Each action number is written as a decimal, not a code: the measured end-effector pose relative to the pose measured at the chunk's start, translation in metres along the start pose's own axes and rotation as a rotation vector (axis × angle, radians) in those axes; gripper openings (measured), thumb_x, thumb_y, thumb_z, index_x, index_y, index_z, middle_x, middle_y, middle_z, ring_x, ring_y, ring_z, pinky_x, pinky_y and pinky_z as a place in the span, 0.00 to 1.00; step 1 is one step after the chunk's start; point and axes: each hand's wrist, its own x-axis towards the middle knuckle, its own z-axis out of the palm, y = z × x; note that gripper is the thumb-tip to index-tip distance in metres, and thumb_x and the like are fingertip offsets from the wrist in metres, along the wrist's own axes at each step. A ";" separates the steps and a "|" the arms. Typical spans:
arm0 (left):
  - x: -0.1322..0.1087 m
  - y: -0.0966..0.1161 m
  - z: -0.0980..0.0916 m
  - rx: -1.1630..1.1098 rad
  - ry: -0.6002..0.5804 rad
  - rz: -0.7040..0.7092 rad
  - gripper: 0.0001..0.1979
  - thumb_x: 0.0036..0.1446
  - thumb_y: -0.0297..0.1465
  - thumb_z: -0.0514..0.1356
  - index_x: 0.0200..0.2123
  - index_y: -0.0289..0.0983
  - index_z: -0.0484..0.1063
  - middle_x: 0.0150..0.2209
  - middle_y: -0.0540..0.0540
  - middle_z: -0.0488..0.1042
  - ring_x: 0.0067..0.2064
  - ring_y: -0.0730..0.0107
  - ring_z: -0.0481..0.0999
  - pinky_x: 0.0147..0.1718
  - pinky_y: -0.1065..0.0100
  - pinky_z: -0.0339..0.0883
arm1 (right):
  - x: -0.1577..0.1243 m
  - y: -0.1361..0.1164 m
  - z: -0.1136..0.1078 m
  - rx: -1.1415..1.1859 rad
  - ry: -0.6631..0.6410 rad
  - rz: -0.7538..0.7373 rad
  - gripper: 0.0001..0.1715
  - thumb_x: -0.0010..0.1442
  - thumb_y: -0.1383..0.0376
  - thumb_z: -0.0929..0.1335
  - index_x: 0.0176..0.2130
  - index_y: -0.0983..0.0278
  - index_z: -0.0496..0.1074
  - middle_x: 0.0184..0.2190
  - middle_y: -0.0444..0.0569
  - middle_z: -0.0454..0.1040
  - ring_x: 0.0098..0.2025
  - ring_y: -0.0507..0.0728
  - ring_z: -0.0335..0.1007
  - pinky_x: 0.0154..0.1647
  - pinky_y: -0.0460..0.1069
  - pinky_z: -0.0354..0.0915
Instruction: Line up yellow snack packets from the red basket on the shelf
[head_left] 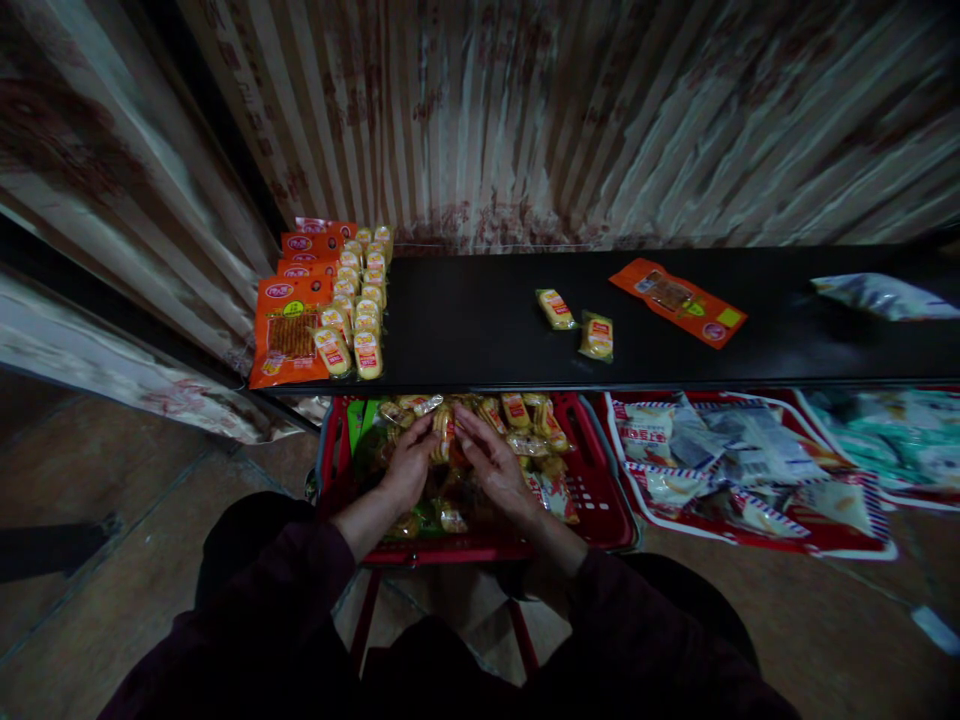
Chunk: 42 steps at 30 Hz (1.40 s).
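Over the red shopping basket [619, 500], my left hand [411, 462] and my right hand [495, 465] come together around a small wrapped snack pack [444, 432]. The left thumb and fingers close on its left side. My right fingers press against its right side. The pack looks yellow with a red-and-white label, like those lying loose below it. Several more wrapped snack packs [516, 410] fill the basket, partly hidden by my hands.
A black shelf [465, 320] runs behind the basket. At its left stand orange snack bags [289, 335] and rows of small packs [367, 350]. Farther right lie two loose packs [598, 337], an orange bag [679, 302] and a white bag [881, 297]. Another basket [750, 540] holds white bags.
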 end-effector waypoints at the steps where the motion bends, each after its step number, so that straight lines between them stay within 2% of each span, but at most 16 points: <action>1: 0.000 0.000 0.000 -0.048 -0.008 -0.043 0.15 0.48 0.27 0.61 0.42 0.36 0.73 0.46 0.46 0.76 0.49 0.65 0.74 0.55 0.60 0.60 | 0.000 0.000 0.000 0.000 -0.002 -0.005 0.28 0.58 0.52 0.67 0.56 0.55 0.66 0.60 0.46 0.64 0.62 0.59 0.58 0.64 0.59 0.54; 6: 0.002 0.003 -0.001 -0.187 -0.046 -0.169 0.13 0.47 0.23 0.60 0.39 0.35 0.73 0.38 0.46 0.78 0.38 0.71 0.76 0.49 0.63 0.66 | 0.002 0.002 0.000 0.001 -0.002 -0.024 0.27 0.58 0.52 0.67 0.55 0.56 0.67 0.59 0.47 0.65 0.62 0.59 0.59 0.64 0.59 0.54; 15: 0.001 0.006 0.000 -0.233 -0.093 -0.196 0.12 0.48 0.21 0.58 0.38 0.35 0.73 0.37 0.46 0.77 0.38 0.72 0.76 0.49 0.65 0.66 | 0.001 0.002 0.001 0.007 0.027 -0.036 0.24 0.59 0.53 0.66 0.53 0.56 0.69 0.58 0.46 0.66 0.61 0.59 0.60 0.64 0.59 0.55; 21: 0.000 0.010 0.003 -0.295 -0.077 -0.231 0.14 0.49 0.18 0.56 0.40 0.33 0.73 0.37 0.45 0.77 0.41 0.69 0.76 0.47 0.66 0.67 | 0.002 0.004 0.000 0.001 0.030 -0.086 0.21 0.60 0.56 0.66 0.53 0.57 0.69 0.58 0.47 0.66 0.61 0.59 0.59 0.63 0.58 0.56; 33: 0.000 0.013 0.005 -0.300 -0.020 -0.269 0.16 0.50 0.17 0.55 0.42 0.31 0.72 0.36 0.43 0.77 0.35 0.71 0.76 0.37 0.71 0.68 | 0.002 0.008 -0.002 -0.134 0.040 -0.127 0.20 0.62 0.57 0.63 0.53 0.57 0.69 0.58 0.48 0.66 0.61 0.58 0.60 0.62 0.57 0.58; 42: 0.001 0.017 0.006 -0.238 0.057 -0.364 0.13 0.49 0.17 0.55 0.38 0.32 0.72 0.32 0.46 0.76 0.28 0.74 0.74 0.28 0.72 0.66 | 0.004 0.018 -0.007 -0.347 0.053 -0.194 0.19 0.63 0.62 0.61 0.52 0.57 0.69 0.56 0.49 0.68 0.58 0.57 0.63 0.61 0.58 0.58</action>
